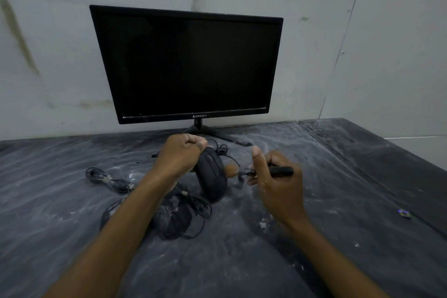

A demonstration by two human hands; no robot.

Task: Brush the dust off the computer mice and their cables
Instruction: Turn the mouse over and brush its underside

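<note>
Black mouse [211, 174] held up off the worktop [314, 237], about mid-width, nearer the back edge than the front, just ahead of the monitor stand [217, 136]. Its long axis runs near to far and is tipped steeply: far end high under the left hand [180, 152], near end low, close to the dusty surface or perhaps resting on it; contact cannot be read at this angle. Left hand grips the far, upper end, fingers curled tight over it, so the mouse hangs down and toward the person from that grip. Its cable [223, 150] trails off behind the hand toward the stand. Brush [261, 173] lies crosswise to the mouse: tan bristle head pointing left, just beside the mouse's right flank, dark handle running right through the right hand [275, 176]. Right hand pinches the handle between thumb and curled fingers, thumb raised; the head looks blurred, so whether bristles touch the shell is uncertain. Right hand is the working one and the nearer to the exposed flank; the stroke, as I judge it, would run along the mouse's length. Below the left forearm, a second mouse [174, 221] sits in a loose tangle of its own cable [193, 205] on the worktop, toward the front-left of centre. Further left, a bundled cable [106, 180] lies apart. White dust streaks the worktop. Dark monitor [186, 65] stands at the back edge against the wall.
</note>
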